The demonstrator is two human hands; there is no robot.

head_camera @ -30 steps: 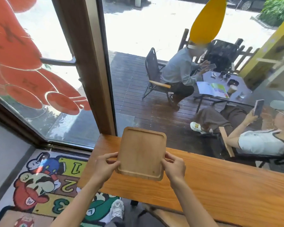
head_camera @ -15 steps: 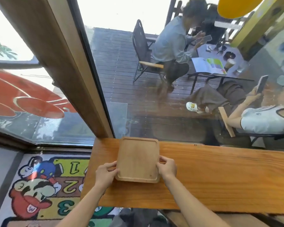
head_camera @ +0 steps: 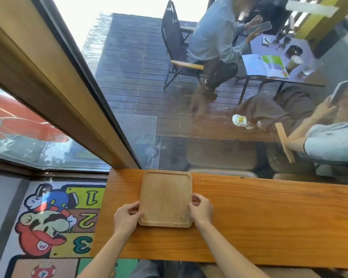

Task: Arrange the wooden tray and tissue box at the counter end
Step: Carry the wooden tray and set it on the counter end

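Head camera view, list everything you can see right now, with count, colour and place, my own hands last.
wooden tray: one, light wood, flat on the counter near its left end, far edge at the window
counter: one, orange-brown wood, along the window
play mat: one, cartoon figures and numbers, on the floor left of the counter
window frame: one, brown wood, slanting up left
people outside: two, seated on the deck, each holding a phone
outdoor table: one, dark, with an open booklet and a cup
tissue box: none in view
left hand: gripping the tray's left edge
right hand: gripping the tray's right edge
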